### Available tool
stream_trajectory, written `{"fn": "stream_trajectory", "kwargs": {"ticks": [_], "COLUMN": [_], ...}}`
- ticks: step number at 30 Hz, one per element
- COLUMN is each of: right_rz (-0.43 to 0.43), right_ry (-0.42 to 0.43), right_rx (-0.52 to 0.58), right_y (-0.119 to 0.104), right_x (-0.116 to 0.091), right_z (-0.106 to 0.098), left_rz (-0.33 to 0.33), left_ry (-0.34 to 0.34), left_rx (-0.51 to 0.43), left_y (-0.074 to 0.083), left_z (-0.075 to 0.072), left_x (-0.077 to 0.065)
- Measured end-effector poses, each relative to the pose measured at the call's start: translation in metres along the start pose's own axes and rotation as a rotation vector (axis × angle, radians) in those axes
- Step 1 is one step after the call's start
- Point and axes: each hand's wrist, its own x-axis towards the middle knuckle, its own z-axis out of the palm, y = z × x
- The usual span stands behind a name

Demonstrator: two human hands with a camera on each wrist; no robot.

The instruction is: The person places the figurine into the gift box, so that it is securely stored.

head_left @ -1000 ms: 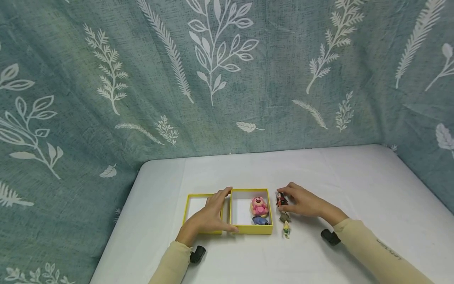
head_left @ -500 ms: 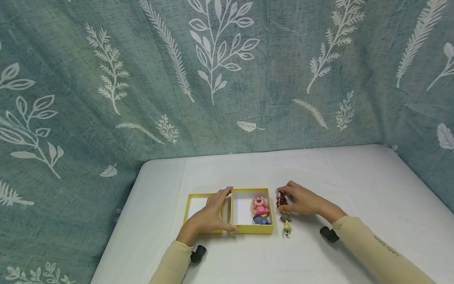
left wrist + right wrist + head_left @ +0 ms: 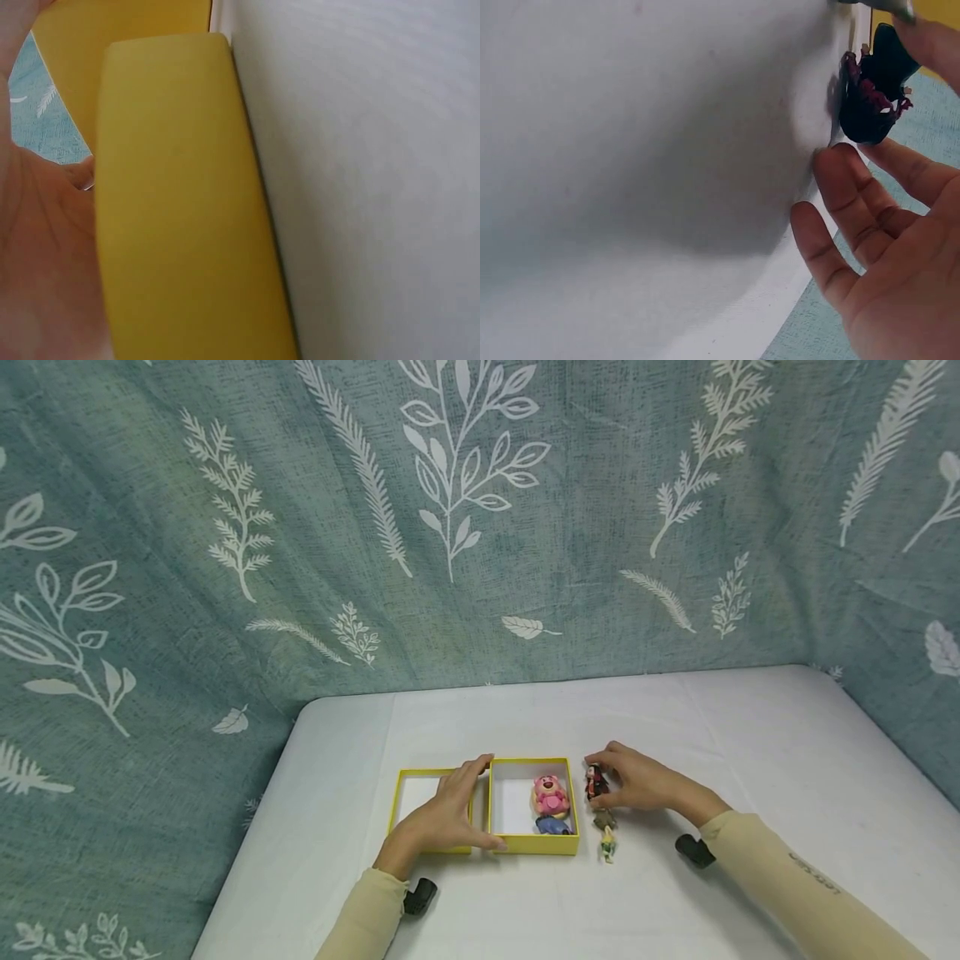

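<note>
Right of the yellow box [image 3: 536,846] the left hand [image 3: 441,817] is gripping, the right hand [image 3: 647,782] is pinching a black-and-red figurine [image 3: 597,782], probably light, stiff, best held mid-body!

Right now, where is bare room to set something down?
Bare table: between the curtain and the right yellow box, and between the wrist cameras. Crowded: left of that box, left hand; right of it, right hand and figures.
</note>
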Motion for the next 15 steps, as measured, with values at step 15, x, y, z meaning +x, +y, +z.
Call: {"fn": "stream_trajectory", "kwargs": {"ticks": [15], "right_rz": [0.016], "right_ry": [0.051], "right_rx": [0.039], "right_y": [0.0095], "right_x": [0.0025], "right_z": [0.0055], "left_rz": [0.004], "left_ry": [-0.002], "left_rx": [0.001], "left_y": [-0.0022], "left_z": [-0.0006], "left_x": [0.0012]}}
